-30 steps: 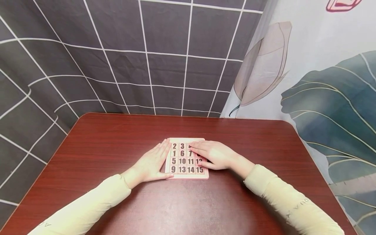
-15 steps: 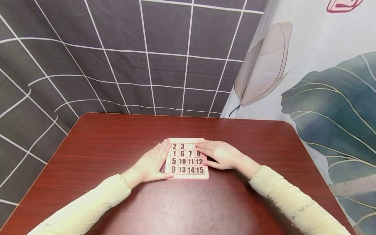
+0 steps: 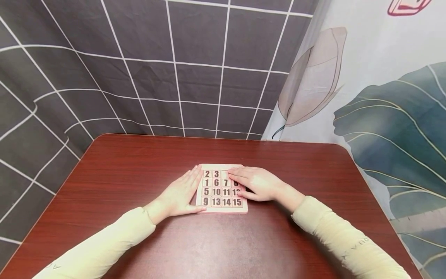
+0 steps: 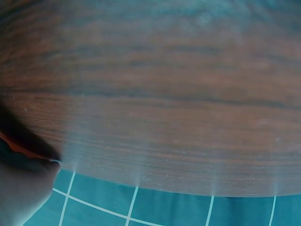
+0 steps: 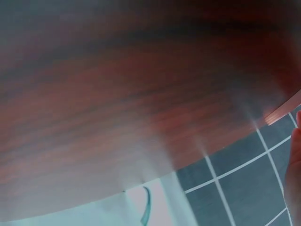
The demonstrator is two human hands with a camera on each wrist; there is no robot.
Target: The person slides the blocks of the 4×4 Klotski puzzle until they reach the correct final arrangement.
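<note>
A pale sliding number puzzle (image 3: 221, 209) lies flat on the dark red table, its tiles in rows. My left hand (image 3: 177, 193) rests along the puzzle's left edge, fingers straight and thumb at the near left corner. Over the upper right part lies my right hand (image 3: 259, 183), its extended fingers touching the tiles and its thumb by the 12. The top row shows 2, 3 and a vacant slot (image 3: 225, 174); the top right corner is hidden under the fingers. Parts of the left hand (image 4: 28, 193) and right hand (image 5: 294, 174) edge into their wrist views.
The wooden table (image 3: 139, 155) extends around the puzzle on all sides. Behind it hangs a dark grey curtain (image 3: 195, 81) with white grid lines. A white curtain (image 3: 366, 50) with leaf prints hangs on the right.
The right fingers slid right and the 4 tile left the third slot of the top row, baring it. The fingers have since shifted slightly back left. The left hand stays still.
</note>
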